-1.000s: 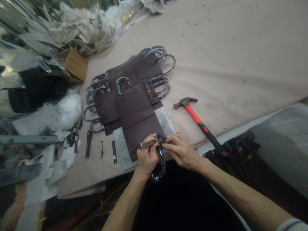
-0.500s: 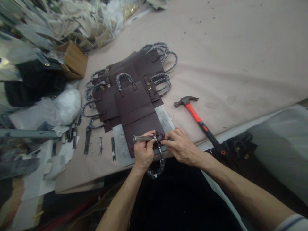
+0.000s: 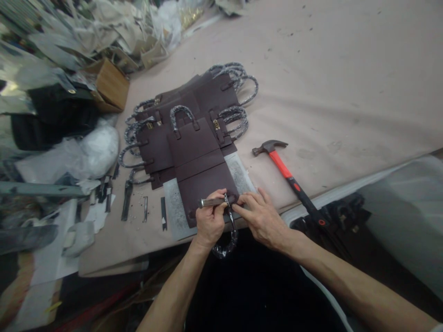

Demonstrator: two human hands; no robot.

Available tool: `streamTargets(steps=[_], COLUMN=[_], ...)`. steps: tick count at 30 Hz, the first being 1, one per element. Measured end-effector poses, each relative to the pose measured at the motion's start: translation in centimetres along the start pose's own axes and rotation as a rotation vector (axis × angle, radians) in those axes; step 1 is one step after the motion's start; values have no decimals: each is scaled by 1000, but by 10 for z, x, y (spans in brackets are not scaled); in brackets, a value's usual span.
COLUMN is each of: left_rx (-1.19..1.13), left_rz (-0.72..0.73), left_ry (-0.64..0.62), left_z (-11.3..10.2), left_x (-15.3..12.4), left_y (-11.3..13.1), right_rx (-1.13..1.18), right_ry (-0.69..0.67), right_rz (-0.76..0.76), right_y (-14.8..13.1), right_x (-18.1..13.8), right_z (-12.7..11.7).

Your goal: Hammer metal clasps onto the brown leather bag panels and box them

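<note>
A dark brown leather bag panel (image 3: pixel 204 193) lies near the table's front edge, partly over a grey slab (image 3: pixel 171 207). One plastic-wrapped handle (image 3: pixel 230 244) hangs past that edge, and a second wrapped handle (image 3: pixel 182 110) is at the far end. My left hand (image 3: pixel 209 226) is closed around a short metal punch (image 3: pixel 212 202), tilted sideways by the near handle's base. From the right, my right hand (image 3: pixel 263 219) pinches the handle's leather tab at the panel's corner; its fingertips partly hide the tab. A claw hammer (image 3: pixel 282 166) with a red and black grip rests to the right.
More brown panels (image 3: pixel 207 94) with wrapped handles are piled behind. Left of the slab lie a small metal rod (image 3: pixel 146 209), a dark notched strip (image 3: pixel 163 213) and scattered small bits. A cardboard box (image 3: pixel 112 85) and plastic bags (image 3: pixel 98 147) crowd the table's left side.
The punch's outer end has shifted right and slightly down, with my left hand turning a little. My right hand's fingers have moved slightly, still by the tab. The view has shifted slightly.
</note>
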State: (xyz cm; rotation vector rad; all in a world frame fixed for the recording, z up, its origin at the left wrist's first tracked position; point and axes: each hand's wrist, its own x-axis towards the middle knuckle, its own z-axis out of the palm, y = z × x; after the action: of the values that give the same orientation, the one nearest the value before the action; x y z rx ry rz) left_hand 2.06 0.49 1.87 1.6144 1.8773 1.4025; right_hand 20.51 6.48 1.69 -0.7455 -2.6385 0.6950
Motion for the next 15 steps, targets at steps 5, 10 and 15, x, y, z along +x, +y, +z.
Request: streamTargets(steps=[5, 10, 15], left_rx=[40, 100, 137], left_rz=[42, 84, 155], left_ry=[-6, 5, 7], left_z=[2, 3, 4], left_x=[-4, -5, -4], left_y=[-3, -3, -4], right_rx=[6, -4, 31], right_ry=[7, -12, -25], right_rz=[-15, -34, -27], right_y=[5, 7, 6], right_x=[-4, -5, -7], right_z=[4, 2, 1])
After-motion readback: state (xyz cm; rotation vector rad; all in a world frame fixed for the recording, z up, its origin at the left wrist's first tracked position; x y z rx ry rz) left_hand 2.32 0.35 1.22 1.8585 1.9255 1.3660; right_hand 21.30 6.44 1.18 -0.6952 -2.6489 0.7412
